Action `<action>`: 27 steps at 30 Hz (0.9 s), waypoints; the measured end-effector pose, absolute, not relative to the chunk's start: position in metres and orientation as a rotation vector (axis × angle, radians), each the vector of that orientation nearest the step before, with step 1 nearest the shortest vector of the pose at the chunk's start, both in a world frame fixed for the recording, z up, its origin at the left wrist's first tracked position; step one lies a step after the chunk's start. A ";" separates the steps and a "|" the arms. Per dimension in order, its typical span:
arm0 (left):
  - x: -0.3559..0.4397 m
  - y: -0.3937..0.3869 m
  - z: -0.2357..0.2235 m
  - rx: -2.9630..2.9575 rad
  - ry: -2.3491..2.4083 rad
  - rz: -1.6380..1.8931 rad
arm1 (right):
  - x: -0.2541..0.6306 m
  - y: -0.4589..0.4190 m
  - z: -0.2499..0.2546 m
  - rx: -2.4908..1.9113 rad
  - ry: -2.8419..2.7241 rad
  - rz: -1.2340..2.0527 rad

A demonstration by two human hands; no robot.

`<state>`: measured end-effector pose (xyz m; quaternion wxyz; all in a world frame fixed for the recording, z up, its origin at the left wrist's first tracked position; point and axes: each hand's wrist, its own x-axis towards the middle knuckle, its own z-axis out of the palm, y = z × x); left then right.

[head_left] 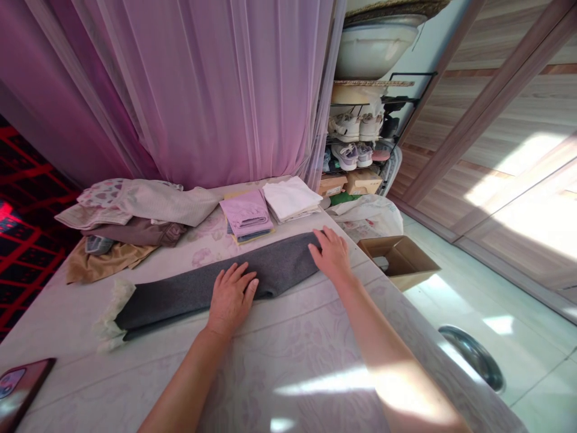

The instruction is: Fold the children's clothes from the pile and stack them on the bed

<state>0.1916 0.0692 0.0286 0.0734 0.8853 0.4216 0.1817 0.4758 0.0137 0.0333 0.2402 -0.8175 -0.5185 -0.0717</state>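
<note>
Both hands, left [233, 296] and right [332, 252], flat on grey pants [216, 282], well apart, fingers slightly spread. 2 folded piles, purple [247, 213] and white [291, 198], just beyond.

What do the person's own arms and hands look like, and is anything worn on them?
The left hand and right hand are ungloved. The forearms show no sleeves within the picture, and no watch or bracelet is visible.
</note>
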 end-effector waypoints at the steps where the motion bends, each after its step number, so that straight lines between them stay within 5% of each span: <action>1: 0.189 0.072 0.027 2.665 1.325 0.473 | 0.481 0.019 0.036 -2.299 -1.315 -0.148; 6: 0.178 0.070 0.022 2.676 1.534 0.258 | 0.509 0.040 0.035 -2.341 -1.069 0.170; 15: 0.187 0.063 0.032 2.596 1.707 0.062 | 0.502 0.043 0.035 -2.386 -1.002 0.138; 19: 0.188 0.063 0.028 2.611 1.726 0.080 | 0.456 0.044 0.052 -2.197 -1.457 -0.116; 23: 0.186 0.064 0.025 2.610 1.707 0.118 | 0.406 0.044 0.045 -1.918 -2.183 0.128; 27: 0.186 0.064 0.025 2.568 1.699 0.107 | 0.415 0.038 0.030 -2.186 -2.114 0.208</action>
